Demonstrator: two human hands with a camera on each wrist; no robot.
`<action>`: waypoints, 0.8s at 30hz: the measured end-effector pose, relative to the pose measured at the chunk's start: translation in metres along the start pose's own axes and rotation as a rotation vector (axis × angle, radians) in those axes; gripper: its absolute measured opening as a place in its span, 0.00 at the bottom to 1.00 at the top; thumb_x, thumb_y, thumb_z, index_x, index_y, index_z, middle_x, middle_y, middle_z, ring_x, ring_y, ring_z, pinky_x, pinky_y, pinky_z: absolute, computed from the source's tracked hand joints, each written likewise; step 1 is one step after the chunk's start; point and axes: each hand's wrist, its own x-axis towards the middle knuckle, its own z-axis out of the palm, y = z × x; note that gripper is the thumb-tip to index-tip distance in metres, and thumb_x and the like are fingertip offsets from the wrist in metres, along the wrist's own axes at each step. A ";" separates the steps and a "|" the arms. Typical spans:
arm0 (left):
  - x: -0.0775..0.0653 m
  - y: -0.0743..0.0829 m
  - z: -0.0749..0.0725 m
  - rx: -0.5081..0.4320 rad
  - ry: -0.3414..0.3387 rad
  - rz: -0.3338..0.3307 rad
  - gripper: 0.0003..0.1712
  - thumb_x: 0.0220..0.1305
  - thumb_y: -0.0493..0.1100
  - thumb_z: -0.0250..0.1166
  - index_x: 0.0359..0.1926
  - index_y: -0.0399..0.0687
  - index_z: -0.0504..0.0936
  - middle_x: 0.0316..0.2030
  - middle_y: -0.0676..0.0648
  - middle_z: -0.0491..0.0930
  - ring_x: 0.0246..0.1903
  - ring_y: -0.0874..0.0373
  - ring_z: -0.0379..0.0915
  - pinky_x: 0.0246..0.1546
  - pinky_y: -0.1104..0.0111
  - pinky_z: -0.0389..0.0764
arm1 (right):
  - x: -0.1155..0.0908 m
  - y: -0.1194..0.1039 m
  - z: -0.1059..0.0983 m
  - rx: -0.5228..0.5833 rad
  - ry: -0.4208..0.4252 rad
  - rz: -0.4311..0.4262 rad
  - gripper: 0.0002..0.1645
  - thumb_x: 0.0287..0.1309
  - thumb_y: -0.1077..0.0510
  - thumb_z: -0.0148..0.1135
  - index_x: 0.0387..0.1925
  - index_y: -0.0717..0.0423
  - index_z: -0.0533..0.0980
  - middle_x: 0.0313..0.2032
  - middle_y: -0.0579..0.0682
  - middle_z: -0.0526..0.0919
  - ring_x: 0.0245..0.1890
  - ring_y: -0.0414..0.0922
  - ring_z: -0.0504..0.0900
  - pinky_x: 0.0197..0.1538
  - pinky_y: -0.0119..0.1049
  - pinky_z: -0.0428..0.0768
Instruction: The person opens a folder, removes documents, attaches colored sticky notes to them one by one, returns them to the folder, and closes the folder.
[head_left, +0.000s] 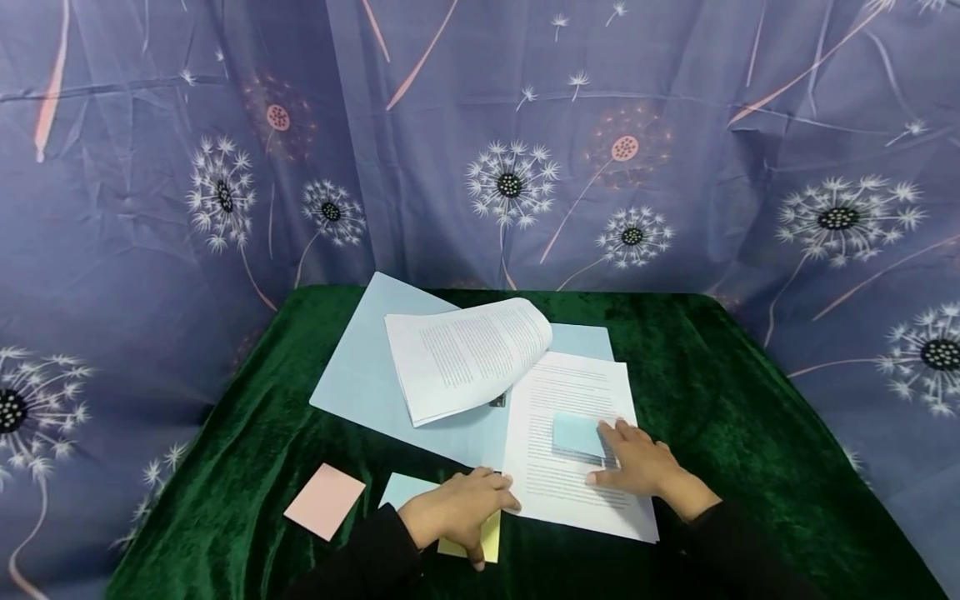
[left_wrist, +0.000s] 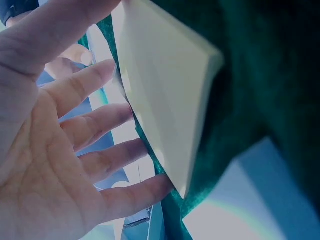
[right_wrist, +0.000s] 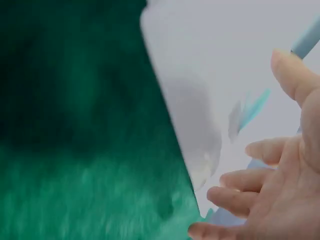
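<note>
My left hand (head_left: 461,508) hovers over or rests on a yellow sticky-note pad (head_left: 490,537), fingertips near the bottom left corner of a printed page (head_left: 558,492). In the left wrist view its fingers are spread and fairly straight beside the pad (left_wrist: 165,95); firm contact is unclear. On the page lies a light blue sticky note (head_left: 577,435), part of it looking raised. My right hand (head_left: 645,458) lies over the page's right side, index fingertip at the note's right edge. The right wrist view shows this hand's fingers (right_wrist: 235,200) extended and apart.
Under the pages lies a light blue folder (head_left: 360,367) with a dark clip (head_left: 498,401). Turned-back sheets (head_left: 472,350) curl over it. A pink sticky-note pad (head_left: 325,502) sits left, and a blue pad (head_left: 405,488) is partly behind my left wrist. Green cloth (head_left: 712,375) covers the table.
</note>
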 end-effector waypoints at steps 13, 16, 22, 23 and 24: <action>-0.001 0.001 -0.001 -0.008 0.001 0.001 0.44 0.30 0.56 0.80 0.55 0.60 0.77 0.49 0.59 0.68 0.48 0.60 0.61 0.42 0.62 0.71 | -0.024 0.047 -0.021 0.083 -0.134 0.037 0.71 0.25 0.37 0.77 0.66 0.68 0.55 0.63 0.78 0.47 0.59 0.77 0.48 0.48 0.72 0.54; -0.002 0.002 -0.001 -0.022 -0.001 -0.015 0.44 0.30 0.55 0.80 0.56 0.61 0.77 0.52 0.58 0.68 0.50 0.59 0.60 0.44 0.60 0.70 | -0.025 0.054 -0.016 0.110 -0.131 0.028 0.71 0.24 0.38 0.78 0.66 0.70 0.55 0.63 0.79 0.47 0.58 0.78 0.48 0.49 0.70 0.57; -0.003 0.002 -0.002 -0.083 -0.010 -0.043 0.43 0.32 0.55 0.80 0.56 0.60 0.77 0.59 0.55 0.65 0.57 0.56 0.58 0.48 0.56 0.67 | -0.024 0.059 -0.011 0.128 -0.109 0.016 0.71 0.23 0.38 0.78 0.66 0.70 0.55 0.63 0.79 0.46 0.58 0.79 0.47 0.49 0.69 0.58; -0.003 0.001 -0.003 -0.098 -0.010 -0.044 0.43 0.32 0.55 0.80 0.56 0.59 0.77 0.60 0.54 0.65 0.57 0.56 0.57 0.49 0.56 0.67 | -0.024 0.059 -0.011 0.129 -0.110 0.018 0.71 0.23 0.38 0.78 0.66 0.70 0.55 0.63 0.79 0.46 0.58 0.79 0.47 0.49 0.69 0.58; -0.003 0.001 -0.003 -0.117 -0.011 -0.043 0.42 0.33 0.55 0.80 0.56 0.59 0.77 0.61 0.54 0.64 0.58 0.55 0.57 0.50 0.55 0.67 | -0.025 0.058 -0.011 0.131 -0.111 0.020 0.71 0.23 0.38 0.78 0.66 0.70 0.55 0.63 0.79 0.46 0.58 0.79 0.47 0.49 0.69 0.58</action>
